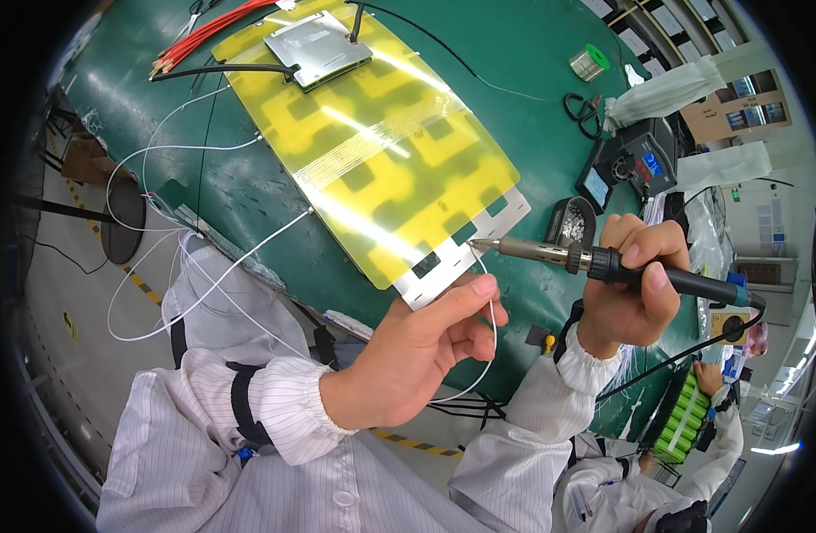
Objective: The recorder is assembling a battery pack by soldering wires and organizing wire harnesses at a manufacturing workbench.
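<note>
A flat battery pack wrapped in yellow sheet (381, 151) lies at a slant on the green table, with a white strip (439, 271) along its near end. My left hand (425, 346) is closed at that end, its thumb by the strip and a thin white wire (491, 333) running between its fingers up to the strip. In my right hand (639, 275) is a soldering iron (550, 255), gripped by its black handle. The iron's tip meets the strip's edge beside the wire's upper end; whether it touches the wire I cannot tell. A silver circuit-board module (317, 46) sits on the pack's far part.
Right of the pack stand a soldering station (643, 160), a tip-cleaner holder (571, 222), scissors (583, 114) and a solder spool (589, 63). Red wires (203, 37) lie at the far left. White wires (195, 222) hang over the left edge. A co-worker (621, 484) handles green cells (681, 417) at lower right.
</note>
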Available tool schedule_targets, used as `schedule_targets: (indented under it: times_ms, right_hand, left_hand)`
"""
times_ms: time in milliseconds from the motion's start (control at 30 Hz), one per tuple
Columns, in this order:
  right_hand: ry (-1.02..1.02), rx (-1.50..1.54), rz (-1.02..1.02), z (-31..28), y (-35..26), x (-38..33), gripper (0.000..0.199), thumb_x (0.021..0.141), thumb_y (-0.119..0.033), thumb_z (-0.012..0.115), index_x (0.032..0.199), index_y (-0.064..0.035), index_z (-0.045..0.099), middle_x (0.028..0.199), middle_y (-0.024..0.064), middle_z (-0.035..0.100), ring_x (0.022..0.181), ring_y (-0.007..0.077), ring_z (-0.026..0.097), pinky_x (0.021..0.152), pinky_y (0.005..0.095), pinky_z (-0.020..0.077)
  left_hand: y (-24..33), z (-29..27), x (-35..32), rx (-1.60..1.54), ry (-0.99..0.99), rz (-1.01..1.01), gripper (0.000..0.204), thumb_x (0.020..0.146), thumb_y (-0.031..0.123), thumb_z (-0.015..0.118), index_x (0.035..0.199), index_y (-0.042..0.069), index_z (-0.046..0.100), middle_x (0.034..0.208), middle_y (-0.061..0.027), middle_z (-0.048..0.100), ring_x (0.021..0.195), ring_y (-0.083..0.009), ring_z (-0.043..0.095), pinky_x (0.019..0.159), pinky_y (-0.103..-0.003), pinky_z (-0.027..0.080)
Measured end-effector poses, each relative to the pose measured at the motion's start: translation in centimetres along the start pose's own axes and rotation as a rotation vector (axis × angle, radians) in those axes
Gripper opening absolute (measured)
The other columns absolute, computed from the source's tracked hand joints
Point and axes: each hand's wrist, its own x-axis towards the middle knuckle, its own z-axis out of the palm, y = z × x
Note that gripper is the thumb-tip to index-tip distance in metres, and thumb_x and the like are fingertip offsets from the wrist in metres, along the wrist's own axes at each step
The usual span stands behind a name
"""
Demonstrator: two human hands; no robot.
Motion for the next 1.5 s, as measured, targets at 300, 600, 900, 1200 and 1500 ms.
schedule_targets:
  times_ms: [300, 600, 900, 1200, 1500]
  right_hand:
    - [-0.023, -0.002, 0.030, -0.05, 0.01, -0.05, 0.022, 0.078, -0.022, 0.050, 0.075, -0.0018, 0.044, 0.057, 0.0035, 0.037, 0.051, 0.0114, 0.030, 0.051, 0.0291, 0.0234]
    - [-0.037, 0.007, 0.024, -0.18, 0.14, 0.06, 0.022, 0.079, -0.023, 0.050, 0.076, -0.0021, 0.044, 0.058, 0.0036, 0.037, 0.051, 0.0114, 0.030, 0.051, 0.0291, 0.0231]
    - [-0.005, 0.019, 0.030, -0.24, 0.17, 0.01, 0.028, 0.077, -0.025, 0.055, 0.075, 0.0021, 0.049, 0.059, 0.0084, 0.045, 0.050, 0.0127, 0.037, 0.047, 0.0277, 0.0248]
    - [-0.072, -0.001, 0.053, -0.23, 0.18, 0.07, 0.022, 0.080, -0.023, 0.049, 0.077, -0.0010, 0.044, 0.061, 0.0048, 0.040, 0.051, 0.0111, 0.031, 0.050, 0.0288, 0.0245]
    - [-0.075, -0.013, 0.038, -0.13, 0.30, 0.17, 0.022, 0.081, -0.023, 0.048, 0.077, -0.0015, 0.044, 0.059, 0.0026, 0.038, 0.050, 0.0099, 0.029, 0.049, 0.0282, 0.0239]
  left_hand:
    - [-0.04, 0.30, 0.15, -0.002, 0.023, -0.009, 0.013, 0.094, 0.022, 0.056, 0.093, 0.009, 0.057, 0.082, -0.0033, 0.061, 0.062, -0.0109, 0.057, 0.059, -0.024, 0.047]
    - [-0.07, 0.34, 0.15, 0.014, 0.006, -0.006, 0.013, 0.094, 0.023, 0.056, 0.093, 0.009, 0.056, 0.082, -0.0030, 0.060, 0.062, -0.0108, 0.058, 0.059, -0.023, 0.048]
    - [-0.11, 0.46, 0.16, 0.052, 0.017, 0.033, 0.014, 0.093, 0.023, 0.057, 0.094, 0.009, 0.057, 0.082, -0.0040, 0.061, 0.061, -0.0117, 0.059, 0.057, -0.023, 0.048]
    - [-0.10, 0.34, 0.30, 0.018, 0.021, 0.024, 0.013, 0.093, 0.022, 0.056, 0.094, 0.009, 0.057, 0.081, -0.0039, 0.061, 0.062, -0.0117, 0.060, 0.058, -0.023, 0.048]
    - [-0.02, 0.46, 0.26, 0.022, 0.014, 0.021, 0.013, 0.093, 0.023, 0.056, 0.093, 0.009, 0.056, 0.081, -0.0037, 0.061, 0.062, -0.0116, 0.060, 0.058, -0.023, 0.048]
